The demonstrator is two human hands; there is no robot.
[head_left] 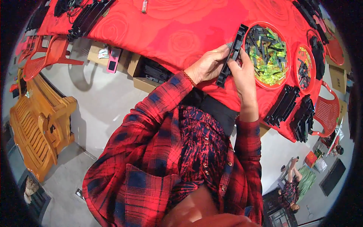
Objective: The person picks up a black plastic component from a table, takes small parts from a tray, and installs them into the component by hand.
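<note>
Both my hands grip a long black plastic strip [237, 42] with notches along it, held tilted over the near edge of the red table. My left hand [210, 65] has its fingers closed around the strip from the left side. From the right, my right hand [244, 73] pinches the strip with its thumb on the face. Just right of my hands sits a round red-rimmed tray [288, 62] filled with small black and yellow-green plastic pieces. Whether a small piece is under my right thumb is hidden.
A second red tray [313, 68] of small parts stands farther right. Stacks of black strips [281, 105] lie at the table's right edge, with more strips [89, 19] at the far left. Under the table is a cardboard box [143, 84]. A wooden bench [41, 125] and red chairs [327, 109] stand around.
</note>
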